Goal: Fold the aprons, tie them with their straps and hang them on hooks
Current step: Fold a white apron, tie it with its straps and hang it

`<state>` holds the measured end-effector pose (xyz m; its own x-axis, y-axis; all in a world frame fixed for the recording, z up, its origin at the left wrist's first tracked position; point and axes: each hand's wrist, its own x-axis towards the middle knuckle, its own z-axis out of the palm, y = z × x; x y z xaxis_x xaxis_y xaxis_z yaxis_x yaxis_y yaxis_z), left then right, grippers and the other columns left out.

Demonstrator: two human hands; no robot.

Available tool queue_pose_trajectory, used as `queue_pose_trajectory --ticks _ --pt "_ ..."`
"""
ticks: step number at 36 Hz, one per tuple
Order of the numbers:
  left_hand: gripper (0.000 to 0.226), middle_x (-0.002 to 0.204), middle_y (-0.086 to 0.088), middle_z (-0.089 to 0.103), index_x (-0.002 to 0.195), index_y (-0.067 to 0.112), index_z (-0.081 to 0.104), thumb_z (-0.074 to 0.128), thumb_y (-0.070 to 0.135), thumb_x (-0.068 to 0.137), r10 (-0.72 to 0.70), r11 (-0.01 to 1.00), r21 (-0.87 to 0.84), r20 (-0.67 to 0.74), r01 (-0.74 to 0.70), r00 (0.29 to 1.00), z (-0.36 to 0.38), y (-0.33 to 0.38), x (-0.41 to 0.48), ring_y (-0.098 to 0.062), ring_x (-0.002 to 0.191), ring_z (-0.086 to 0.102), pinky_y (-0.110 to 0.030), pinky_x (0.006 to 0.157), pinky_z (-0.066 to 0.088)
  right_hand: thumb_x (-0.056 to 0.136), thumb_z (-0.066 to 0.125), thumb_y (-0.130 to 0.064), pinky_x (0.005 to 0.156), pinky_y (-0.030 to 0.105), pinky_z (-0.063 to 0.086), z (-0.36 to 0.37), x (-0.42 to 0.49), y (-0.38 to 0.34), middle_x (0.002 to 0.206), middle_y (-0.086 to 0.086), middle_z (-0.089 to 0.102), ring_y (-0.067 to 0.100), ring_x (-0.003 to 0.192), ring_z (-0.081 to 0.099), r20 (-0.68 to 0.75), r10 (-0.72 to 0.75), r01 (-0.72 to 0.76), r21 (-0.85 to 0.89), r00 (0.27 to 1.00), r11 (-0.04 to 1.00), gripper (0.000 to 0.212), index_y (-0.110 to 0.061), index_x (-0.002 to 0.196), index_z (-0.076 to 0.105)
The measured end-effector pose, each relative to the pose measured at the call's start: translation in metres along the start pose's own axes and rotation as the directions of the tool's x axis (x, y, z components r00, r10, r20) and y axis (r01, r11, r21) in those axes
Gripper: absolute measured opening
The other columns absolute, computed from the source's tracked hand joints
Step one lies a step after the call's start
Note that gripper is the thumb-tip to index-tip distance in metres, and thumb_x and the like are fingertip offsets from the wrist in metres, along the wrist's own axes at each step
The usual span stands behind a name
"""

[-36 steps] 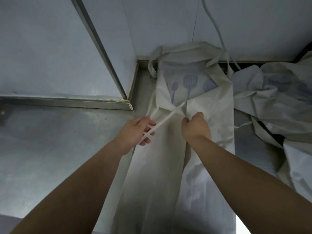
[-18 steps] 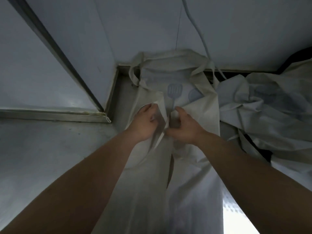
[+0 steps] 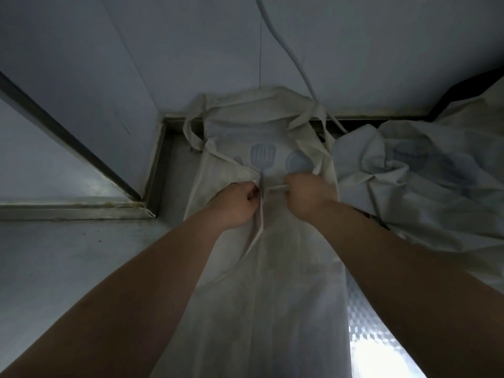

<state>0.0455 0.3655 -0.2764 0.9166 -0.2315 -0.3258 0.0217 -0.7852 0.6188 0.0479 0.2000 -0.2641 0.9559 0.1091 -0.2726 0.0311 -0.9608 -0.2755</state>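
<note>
Hands meet at the middle of the folded apron (image 3: 272, 282): your left hand (image 3: 234, 207) curls its fingers round a strap (image 3: 275, 188), and your right hand (image 3: 308, 196) is fisted on the same strap, a short stretch taut between them. The apron lies lengthwise on the steel desk (image 3: 68, 263), its spatula-printed bib against the wall (image 3: 354, 50). Just beside it, on your right, a second apron (image 3: 422, 181) lies crumpled.

A steel counter (image 3: 68, 268) carries a long folded apron (image 3: 286, 290). A crumpled apron (image 3: 414, 192) lies just beside it
</note>
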Motion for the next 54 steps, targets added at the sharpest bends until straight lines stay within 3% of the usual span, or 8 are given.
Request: queue_pose_trajectory --ticks 6,13,21,26,33,40,49,54 --pt "0.038 0.118 -0.008 0.062 0.112 0.006 0.063 0.038 0.033 0.099 -0.103 0.976 -0.184 0.066 0.114 0.992 -0.006 0.019 0.002 -0.022 0.108 0.055 -0.029 0.092 0.040 0.093 0.044 -0.017 0.065 0.031 0.039 -0.012 -0.021 0.010 0.072 0.000 0.048 0.024 0.074 0.050 -0.127 0.050 -0.006 0.321 0.991 0.947 0.006 -0.013 0.094 0.039" --pt "0.019 0.102 0.000 0.069 0.099 0.021 0.067 0.063 0.034 0.085 -0.022 0.951 -0.303 0.142 0.065 0.990 -0.004 0.022 -0.008 -0.016 0.099 0.063 -0.037 0.093 0.049 0.088 0.052 -0.035 0.095 0.033 0.041 -0.022 -0.016 -0.003 0.138 0.007 0.042 0.027 0.123 0.047 0.114 0.029 -0.049 0.183 0.993 0.982 0.056 -0.023 0.140 0.036" --pt "0.014 0.099 -0.007 0.065 0.098 0.006 0.063 0.055 0.016 0.093 0.000 0.987 -0.163 0.007 0.001 1.000 0.003 0.008 -0.007 -0.018 0.092 0.057 -0.008 0.060 0.035 0.090 0.052 -0.014 0.096 0.028 0.042 -0.023 0.018 -0.030 0.127 0.008 0.057 0.024 0.116 0.053 0.010 -0.201 0.193 0.241 0.980 0.951 0.039 -0.019 0.129 0.057" --pt "0.022 0.112 -0.010 0.066 0.110 0.007 0.066 0.054 0.007 0.091 0.020 0.980 -0.196 -0.083 -0.036 0.996 0.002 -0.002 -0.007 -0.024 0.105 0.060 -0.023 0.087 0.043 0.093 0.052 -0.024 0.086 0.022 0.039 -0.013 0.019 -0.026 0.119 0.003 0.060 0.022 0.112 0.055 0.311 -0.222 0.184 0.147 0.924 0.972 0.029 -0.017 0.119 0.062" --pt "0.027 0.115 -0.015 0.064 0.110 0.003 0.063 0.043 0.016 0.099 -0.034 0.987 -0.157 -0.072 0.022 0.997 -0.005 0.003 0.001 -0.027 0.109 0.056 -0.024 0.089 0.040 0.094 0.053 -0.028 0.071 0.020 0.033 -0.004 0.019 -0.019 0.091 0.008 0.059 0.023 0.088 0.054 0.066 -0.080 0.056 0.311 0.995 0.949 0.015 -0.018 0.083 0.054" --pt "0.045 0.133 -0.018 0.049 0.127 0.014 0.052 0.025 0.037 0.101 -0.199 0.813 0.546 -0.071 0.205 0.978 -0.028 -0.001 -0.004 -0.035 0.122 0.044 -0.040 0.103 0.034 0.095 0.048 -0.018 0.056 0.010 0.038 -0.025 0.002 -0.015 0.077 -0.008 0.049 0.005 0.069 0.047 -0.243 0.280 0.034 0.808 0.929 0.589 0.008 -0.017 0.088 0.052" --pt "0.022 0.080 -0.012 0.057 0.074 0.015 0.051 0.047 0.013 0.096 -0.434 0.813 -0.467 -0.087 0.348 0.896 -0.059 0.016 -0.012 -0.019 0.056 0.054 -0.019 0.041 0.042 0.099 0.042 -0.032 0.043 0.022 0.030 -0.049 -0.038 -0.002 0.056 0.002 0.045 0.010 0.040 0.034 0.036 0.658 0.044 0.994 0.752 -0.104 0.029 -0.020 0.074 0.045" --pt "0.036 0.122 -0.007 0.059 0.128 0.016 0.056 0.050 0.014 0.093 -0.258 0.924 -0.352 -0.295 0.146 0.920 -0.061 0.011 -0.008 -0.027 0.109 0.057 -0.029 0.094 0.046 0.101 0.034 -0.015 0.050 0.022 0.041 -0.063 -0.050 0.007 0.070 0.005 0.047 0.008 0.044 0.048 0.055 0.750 0.202 0.948 0.659 -0.247 0.022 -0.013 0.088 0.052"
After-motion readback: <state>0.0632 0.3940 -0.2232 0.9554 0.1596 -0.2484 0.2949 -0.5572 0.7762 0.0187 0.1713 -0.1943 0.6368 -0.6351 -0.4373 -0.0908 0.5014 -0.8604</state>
